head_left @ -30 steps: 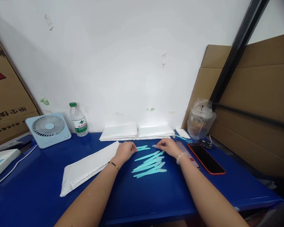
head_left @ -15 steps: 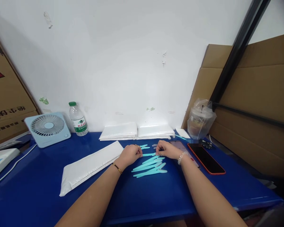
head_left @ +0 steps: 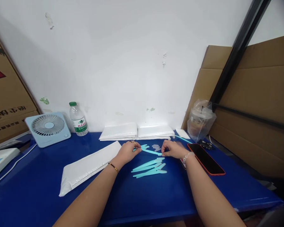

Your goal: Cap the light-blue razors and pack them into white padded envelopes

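Note:
A slim turquoise eyebrow razor (head_left: 151,152) stretches between my two hands, just above the blue table. My left hand (head_left: 129,151) pinches its left end between thumb and fingers. At its right end, the closed fingertips of my right hand (head_left: 172,149) grip the tip. Nearer to me lie several more turquoise razors (head_left: 148,168), loosely fanned in a pile. Behind the held one, other turquoise razors (head_left: 144,147) are partly covered by my left hand. Small translucent pieces (head_left: 156,147), perhaps blade caps, lie beside my right fingers.
A long white packet (head_left: 90,167) lies left of my left hand. White packets (head_left: 119,130) are stacked against the wall. Left stand a blue fan (head_left: 48,127) and a water bottle (head_left: 78,119). Right are an orange-edged phone (head_left: 205,159), another phone partly under my right hand, and a bagged drink (head_left: 200,121).
My left hand has shifted slightly left and away from me; my right hand has moved a little right. The held razor now slants and shows more length. More of the translucent pieces show.

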Tool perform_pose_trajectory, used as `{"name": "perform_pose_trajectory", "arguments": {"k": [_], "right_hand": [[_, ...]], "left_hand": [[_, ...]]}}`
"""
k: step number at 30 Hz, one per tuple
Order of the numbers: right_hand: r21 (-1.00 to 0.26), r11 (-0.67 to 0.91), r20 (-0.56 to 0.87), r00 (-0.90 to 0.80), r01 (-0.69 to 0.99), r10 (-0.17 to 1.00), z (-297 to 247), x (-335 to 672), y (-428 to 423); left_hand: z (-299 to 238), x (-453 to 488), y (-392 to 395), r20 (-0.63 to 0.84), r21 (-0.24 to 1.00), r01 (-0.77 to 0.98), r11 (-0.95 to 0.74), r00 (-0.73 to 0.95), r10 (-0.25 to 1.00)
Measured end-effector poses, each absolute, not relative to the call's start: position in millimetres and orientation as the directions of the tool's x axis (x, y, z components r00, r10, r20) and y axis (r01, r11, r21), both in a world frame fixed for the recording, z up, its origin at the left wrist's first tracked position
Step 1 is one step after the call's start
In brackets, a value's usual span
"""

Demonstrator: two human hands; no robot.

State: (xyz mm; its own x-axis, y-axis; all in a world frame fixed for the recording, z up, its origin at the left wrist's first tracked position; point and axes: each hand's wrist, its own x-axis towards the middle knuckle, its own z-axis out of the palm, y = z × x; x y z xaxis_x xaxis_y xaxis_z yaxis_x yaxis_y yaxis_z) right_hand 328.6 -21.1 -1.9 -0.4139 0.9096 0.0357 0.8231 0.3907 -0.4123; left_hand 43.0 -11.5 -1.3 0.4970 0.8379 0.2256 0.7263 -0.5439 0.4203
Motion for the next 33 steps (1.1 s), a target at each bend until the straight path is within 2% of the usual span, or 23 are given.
{"name": "perform_pose_trajectory", "arguments": {"k": [5,9,15,20,23,27,33], "right_hand": [[-0.430,0.485,0.120,-0.484,0.762,0.867,-3.6,313.8,-20.2],[-0.388,0.494,0.189,-0.457,0.778,0.869,-5.0,309.6,-18.1],[-0.423,0.395,0.221,-0.330,0.815,0.918,0.6,318.7,-20.3],[-0.462,0.446,0.047,-0.481,0.767,0.876,5.2,320.1,-29.7],[-0.433,0.457,0.004,-0.505,0.777,0.863,3.5,314.0,-31.3],[-0.426,0.481,0.080,-0.498,0.766,0.863,1.2,303.5,-30.0],[-0.403,0.461,0.200,-0.415,0.790,0.887,-0.5,310.4,-22.2]], "left_hand": [[1.4,59.5,-24.5,0.267,0.251,0.716,-0.651,0.596,0.758],[1.1,56.8,-20.0,0.198,0.180,0.776,-0.605,0.574,0.795],[-1.4,36.4,-6.3,0.132,0.238,0.845,-0.478,0.460,0.878],[1.0,37.6,-10.2,0.218,0.299,0.824,-0.481,0.432,0.875],[2.8,45.4,-18.0,0.209,0.380,0.749,-0.542,0.501,0.840],[0.4,56.0,-25.4,0.143,0.394,0.676,-0.623,0.624,0.768],[3.7,50.9,-19.4,0.099,0.318,0.792,-0.522,0.519,0.849]]}}
